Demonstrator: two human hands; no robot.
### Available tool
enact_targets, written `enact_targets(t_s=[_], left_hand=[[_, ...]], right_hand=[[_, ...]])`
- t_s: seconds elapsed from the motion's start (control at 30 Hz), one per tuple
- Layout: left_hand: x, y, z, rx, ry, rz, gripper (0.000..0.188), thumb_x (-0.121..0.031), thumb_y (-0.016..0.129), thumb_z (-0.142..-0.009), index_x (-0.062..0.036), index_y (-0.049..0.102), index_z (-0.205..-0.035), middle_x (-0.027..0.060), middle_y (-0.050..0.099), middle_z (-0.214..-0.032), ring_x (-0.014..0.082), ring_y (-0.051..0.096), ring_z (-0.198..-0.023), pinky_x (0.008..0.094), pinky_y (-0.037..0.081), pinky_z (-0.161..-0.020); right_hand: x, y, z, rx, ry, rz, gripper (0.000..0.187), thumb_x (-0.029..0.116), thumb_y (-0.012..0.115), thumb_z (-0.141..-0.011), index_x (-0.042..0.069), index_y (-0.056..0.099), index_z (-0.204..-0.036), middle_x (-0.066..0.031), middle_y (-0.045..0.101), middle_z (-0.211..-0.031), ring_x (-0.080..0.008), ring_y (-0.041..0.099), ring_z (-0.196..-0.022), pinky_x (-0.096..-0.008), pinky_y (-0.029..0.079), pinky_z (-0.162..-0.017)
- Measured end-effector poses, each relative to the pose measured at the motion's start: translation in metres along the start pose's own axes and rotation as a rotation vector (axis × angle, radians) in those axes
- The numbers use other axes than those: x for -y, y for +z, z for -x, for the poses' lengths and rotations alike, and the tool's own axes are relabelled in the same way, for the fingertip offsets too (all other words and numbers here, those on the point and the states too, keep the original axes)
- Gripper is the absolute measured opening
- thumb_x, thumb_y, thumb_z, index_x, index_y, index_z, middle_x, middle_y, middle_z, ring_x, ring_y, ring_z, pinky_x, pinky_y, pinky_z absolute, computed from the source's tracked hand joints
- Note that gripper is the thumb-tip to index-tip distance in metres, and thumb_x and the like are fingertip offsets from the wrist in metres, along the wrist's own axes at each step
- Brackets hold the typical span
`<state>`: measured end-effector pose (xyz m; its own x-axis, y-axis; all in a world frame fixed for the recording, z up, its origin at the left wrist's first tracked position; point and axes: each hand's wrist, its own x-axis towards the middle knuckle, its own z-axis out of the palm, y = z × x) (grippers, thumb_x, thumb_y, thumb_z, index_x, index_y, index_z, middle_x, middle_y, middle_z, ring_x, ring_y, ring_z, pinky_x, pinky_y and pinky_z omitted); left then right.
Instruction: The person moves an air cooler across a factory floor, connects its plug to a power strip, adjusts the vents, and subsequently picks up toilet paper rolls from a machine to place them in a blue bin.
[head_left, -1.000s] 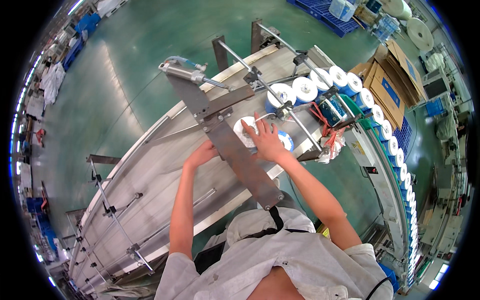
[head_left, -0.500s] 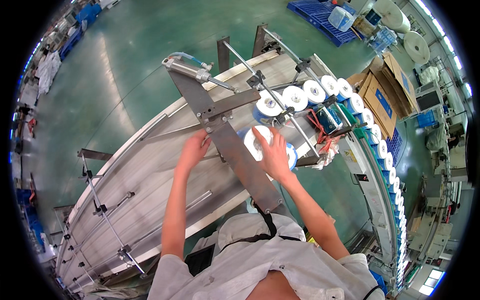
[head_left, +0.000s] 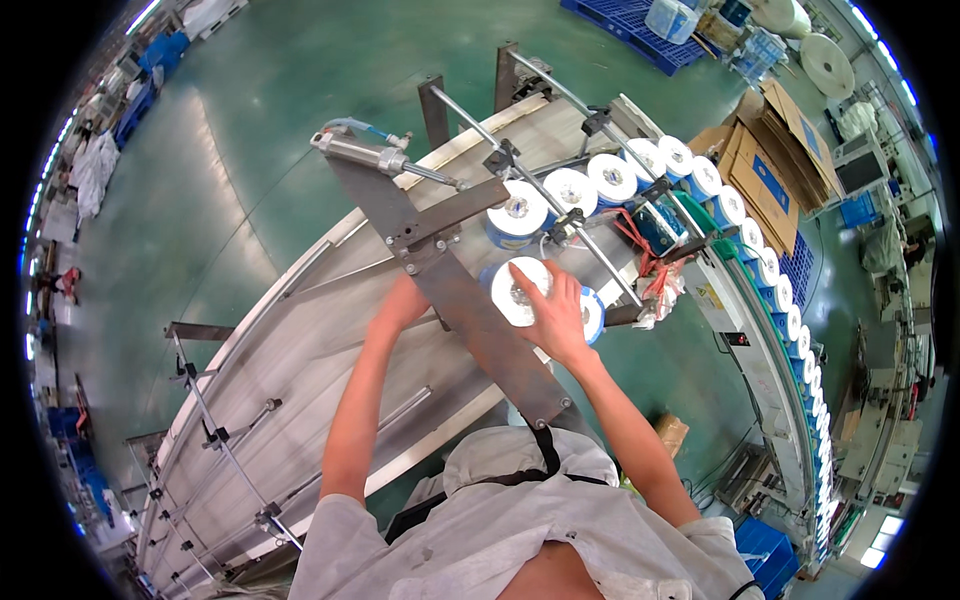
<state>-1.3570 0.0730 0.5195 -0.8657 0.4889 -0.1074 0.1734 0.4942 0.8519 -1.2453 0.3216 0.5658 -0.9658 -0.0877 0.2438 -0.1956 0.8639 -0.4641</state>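
Near the middle, my right hand grips a white roll in blue wrapping, its fingers spread across the top and right side. A second wrapped roll stands just right of that hand, partly hidden by it. My left hand reaches to the left side of a flat brown metal bar. Its fingertips pass out of sight behind the bar, so I cannot see whether they touch the gripped roll. Farther off, another roll stands at the end of a curved line of rolls.
An air cylinder is mounted on the bar over the pale conveyor. Metal guide rods cross above the rolls. Red strips hang beside the line. Flattened cardboard boxes lean at the right, near a blue pallet.
My left hand has moved slightly right, and its fingers have slipped behind the bar. My right hand stays on the same roll. The whole view has shifted a little.
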Motion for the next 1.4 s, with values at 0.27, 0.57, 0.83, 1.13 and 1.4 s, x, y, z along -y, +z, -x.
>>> enact_targets(t_s=[0.27,0.57,0.83,1.13,1.4], left_hand=[[-0.007,0.002,0.009,-0.051,-0.022,0.161,0.029,-0.01,0.056,-0.086,0.0002,0.058,-0.113,0.0172,0.063,-0.109,0.0287,0.059,-0.103,0.0361,0.046,-0.088],[-0.04,-0.022,0.045,-0.636,-0.152,0.577,0.017,-0.012,0.053,-0.093,-0.0004,0.06,-0.105,0.0061,0.062,-0.09,0.0103,0.056,-0.072,0.0238,0.044,-0.063],[-0.167,-0.028,0.076,-0.486,0.358,0.485,0.051,-0.02,0.068,-0.083,-0.0024,0.048,-0.127,0.0142,0.056,-0.122,0.0203,0.055,-0.109,0.031,0.045,-0.087],[-0.178,0.017,0.094,-0.188,0.147,0.822,0.107,-0.051,0.075,-0.066,-0.0051,0.02,-0.146,0.0133,0.034,-0.144,0.0262,0.037,-0.131,0.0403,0.033,-0.107],[-0.134,0.013,0.11,-0.636,-0.027,1.123,0.083,-0.056,0.055,-0.081,-0.0074,0.028,-0.144,0.0113,0.032,-0.147,0.0291,0.035,-0.133,0.0461,0.027,-0.111]], right_hand=[[0.012,-0.023,-0.013,-0.087,0.008,-0.238,0.097,0.009,0.083,-0.049,0.019,0.044,-0.137,-0.0216,0.032,-0.134,-0.0402,0.037,-0.122,-0.0434,0.039,-0.099],[0.012,-0.069,0.013,-0.187,0.119,-0.279,0.103,0.02,0.089,-0.051,0.011,0.035,-0.139,-0.0201,0.029,-0.136,-0.0358,0.038,-0.124,-0.0435,0.039,-0.1],[0.032,-0.119,0.035,-0.308,0.467,-1.281,0.098,0.015,0.08,-0.064,0.002,0.025,-0.144,-0.0132,0.038,-0.136,-0.023,0.039,-0.126,-0.0364,0.033,-0.104],[0.021,-0.108,0.044,0.002,0.153,-1.452,0.064,0.039,0.054,-0.092,0.008,0.032,-0.144,-0.0116,0.04,-0.141,-0.025,0.04,-0.128,-0.0383,0.033,-0.104],[-0.036,-0.008,0.044,0.156,0.208,0.062,0.103,0.047,0.078,-0.064,0.012,0.025,-0.145,-0.0288,0.016,-0.148,-0.0483,0.018,-0.136,-0.0603,0.018,-0.108]])
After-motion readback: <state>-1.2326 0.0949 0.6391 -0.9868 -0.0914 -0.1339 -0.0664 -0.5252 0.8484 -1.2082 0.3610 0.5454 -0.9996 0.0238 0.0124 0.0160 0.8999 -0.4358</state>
